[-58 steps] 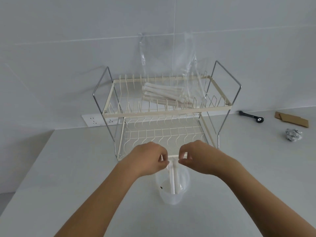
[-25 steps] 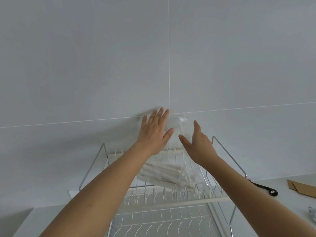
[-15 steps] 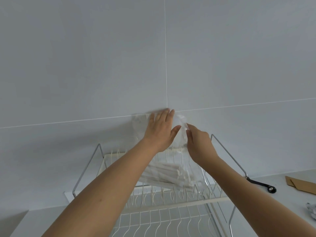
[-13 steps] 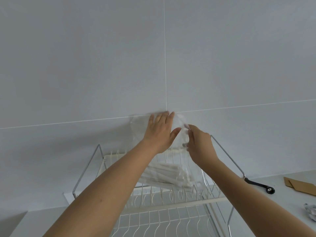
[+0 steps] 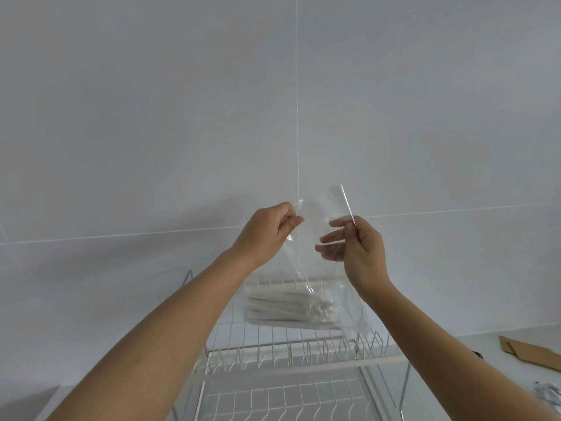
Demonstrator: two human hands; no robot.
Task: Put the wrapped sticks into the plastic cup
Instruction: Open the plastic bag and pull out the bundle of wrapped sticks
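Observation:
A clear plastic bag [image 5: 315, 229] hangs between my two hands above the rack. My left hand [image 5: 268, 230] pinches the bag's top left edge. My right hand [image 5: 353, 246] pinches the top right edge between thumb and forefinger, its other fingers spread. A bundle of white wrapped sticks [image 5: 288, 309] lies crosswise in the bottom of the bag, just over the top shelf of the rack. The plastic cup is out of view.
A cream wire dish rack [image 5: 297, 360] with two shelves stands against the white tiled wall below my hands. Brown cardboard pieces [image 5: 528, 350] and a crumpled foil bit [image 5: 549, 396] lie on the white counter at the right.
My hands left the cup and rose to the bag on the top shelf. They have taken hold of its upper edges, lifted it off the wall and pulled its mouth apart.

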